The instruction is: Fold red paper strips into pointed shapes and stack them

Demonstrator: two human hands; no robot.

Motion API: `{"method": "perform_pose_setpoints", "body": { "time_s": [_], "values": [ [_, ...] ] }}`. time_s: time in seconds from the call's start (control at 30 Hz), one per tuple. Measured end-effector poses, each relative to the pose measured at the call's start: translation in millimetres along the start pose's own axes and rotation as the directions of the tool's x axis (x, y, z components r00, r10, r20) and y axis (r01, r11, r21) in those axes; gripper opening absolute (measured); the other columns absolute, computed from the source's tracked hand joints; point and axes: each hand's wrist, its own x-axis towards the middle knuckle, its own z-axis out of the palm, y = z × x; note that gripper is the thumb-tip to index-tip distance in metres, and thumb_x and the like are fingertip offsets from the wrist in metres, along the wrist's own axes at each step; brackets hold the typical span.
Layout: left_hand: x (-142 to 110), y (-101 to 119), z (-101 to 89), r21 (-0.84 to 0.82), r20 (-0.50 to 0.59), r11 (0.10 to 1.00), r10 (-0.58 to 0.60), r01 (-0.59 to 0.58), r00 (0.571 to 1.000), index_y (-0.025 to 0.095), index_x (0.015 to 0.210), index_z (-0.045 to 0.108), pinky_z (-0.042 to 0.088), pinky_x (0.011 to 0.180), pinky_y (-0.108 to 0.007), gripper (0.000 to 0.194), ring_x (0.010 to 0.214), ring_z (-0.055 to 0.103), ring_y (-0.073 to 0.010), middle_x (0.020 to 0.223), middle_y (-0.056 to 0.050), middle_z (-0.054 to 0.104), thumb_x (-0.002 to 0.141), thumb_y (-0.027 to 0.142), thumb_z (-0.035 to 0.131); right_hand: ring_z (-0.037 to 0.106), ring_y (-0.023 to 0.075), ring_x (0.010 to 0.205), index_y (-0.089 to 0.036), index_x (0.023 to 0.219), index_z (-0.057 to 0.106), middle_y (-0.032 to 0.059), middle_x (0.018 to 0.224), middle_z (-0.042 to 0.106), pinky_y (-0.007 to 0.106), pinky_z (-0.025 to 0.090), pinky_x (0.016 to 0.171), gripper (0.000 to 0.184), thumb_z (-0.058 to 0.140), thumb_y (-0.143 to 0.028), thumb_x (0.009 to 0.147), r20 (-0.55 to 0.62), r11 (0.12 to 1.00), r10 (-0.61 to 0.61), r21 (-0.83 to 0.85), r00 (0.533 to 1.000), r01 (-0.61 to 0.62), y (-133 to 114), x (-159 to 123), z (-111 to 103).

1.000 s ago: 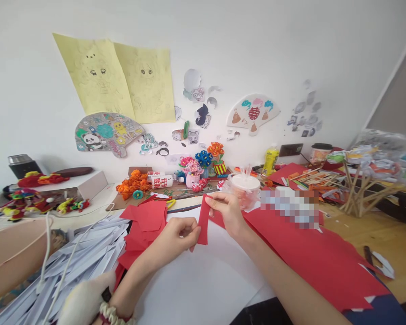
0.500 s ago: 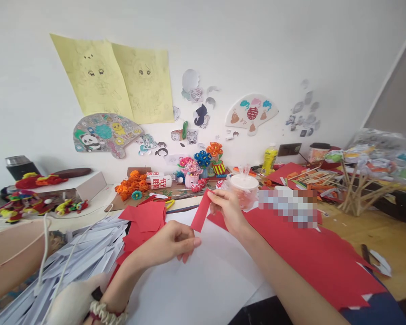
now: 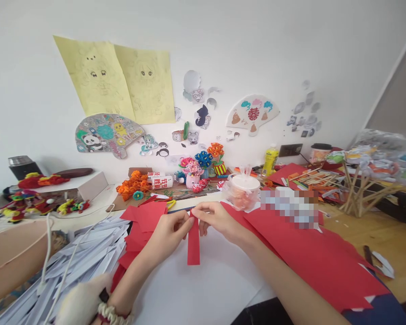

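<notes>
A narrow strip of red paper (image 3: 193, 246) hangs upright between my hands, its lower end over a white paper sheet (image 3: 203, 289). My left hand (image 3: 172, 230) pinches the strip's left edge near the top, thumb against it. At the upper end, my right hand (image 3: 214, 219) has thumb and fingers closed on the strip. Left of my hands lies a pile of red paper pieces (image 3: 149, 216). Large red paper sheets (image 3: 311, 253) spread out to the right, partly behind my right forearm.
White folded paper strips (image 3: 88, 257) are heaped at the left beside a white cable (image 3: 67, 266). A bagged plastic tub (image 3: 244, 187) stands behind my right hand. Yellow-handled scissors (image 3: 171, 204) lie at the back. A frame of wooden sticks (image 3: 358, 194) stands far right.
My left hand let go of the strip's lower end, then moved up to pinch it near the top. My right hand shifted left and down, and the strip now hangs straight.
</notes>
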Motion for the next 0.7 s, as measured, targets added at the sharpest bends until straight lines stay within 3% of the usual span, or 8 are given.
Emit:
{"method": "perform_pose_setpoints", "body": {
  "time_s": [0.17, 0.3, 0.43, 0.6, 0.7],
  "values": [
    [0.7, 4.5, 6.1, -0.049, 0.04, 0.998, -0.039, 0.041, 0.998, 0.015, 0.062, 0.053, 0.029, 0.049, -0.022, 0.035, 0.051, 0.038, -0.0097, 0.053, 0.003, 0.045, 0.085, 0.041, 0.048, 0.05, 0.0099, 0.045, -0.014, 0.069, 0.063, -0.0018, 0.054, 0.058, 0.024, 0.039, 0.046, 0.033, 0.072, -0.046, 0.067, -0.074, 0.997, -0.076, -0.028, 0.994, 0.075, 3.8, 2.0, -3.2],
    [1.6, 6.8, 6.2, -0.081, 0.072, 0.996, -0.034, 0.04, 0.997, 0.017, 0.058, 0.046, 0.026, 0.046, -0.021, 0.038, 0.047, 0.034, -0.0079, 0.05, 0.005, 0.042, 0.086, 0.042, 0.047, 0.05, 0.0101, 0.045, -0.014, 0.066, 0.064, -0.0011, 0.055, 0.059, 0.025, 0.04, 0.047, 0.03, 0.076, -0.042, 0.063, -0.201, 0.994, -0.097, 0.026, 0.975, 0.104, 4.0, 3.0, -5.9],
    [-0.1, 8.5, 4.9, -0.062, 0.149, 0.997, -0.037, 0.047, 0.988, 0.018, 0.057, 0.042, 0.028, 0.047, -0.021, 0.04, 0.047, 0.037, -0.0081, 0.05, 0.005, 0.044, 0.087, 0.044, 0.045, 0.047, 0.0093, 0.04, -0.016, 0.064, 0.064, -0.0011, 0.055, 0.06, 0.026, 0.038, 0.044, 0.028, 0.079, -0.037, 0.056, -0.395, 0.991, -0.082, 0.069, 0.915, 0.118, 1.6, 4.3, -10.9],
    [-3.5, 7.9, 6.3, -0.027, 0.217, 0.995, -0.087, 0.095, 0.972, 0.018, 0.06, 0.045, 0.031, 0.047, -0.02, 0.04, 0.046, 0.042, -0.009, 0.052, 0.003, 0.052, 0.089, 0.045, 0.041, 0.046, 0.0098, 0.04, -0.016, 0.063, 0.065, -0.001, 0.053, 0.059, 0.026, 0.038, 0.044, 0.026, 0.078, -0.037, 0.056, -0.513, 0.987, -0.098, 0.058, 0.853, 0.148, 1.7, 6.3, -18.0],
    [-4.4, 6.3, 7.8, 0.026, 0.203, 0.997, -0.075, 0.071, 0.976, 0.019, 0.057, 0.043, 0.03, 0.046, -0.02, 0.042, 0.045, 0.038, -0.0088, 0.049, 0.004, 0.049, 0.089, 0.045, 0.039, 0.045, 0.0102, 0.04, -0.016, 0.064, 0.065, -0.0022, 0.049, 0.055, 0.026, 0.038, 0.044, 0.026, 0.077, -0.038, 0.057, -0.556, 0.984, -0.104, 0.062, 0.825, 0.166, 3.9, 7.7, -21.1]
  ]
}}
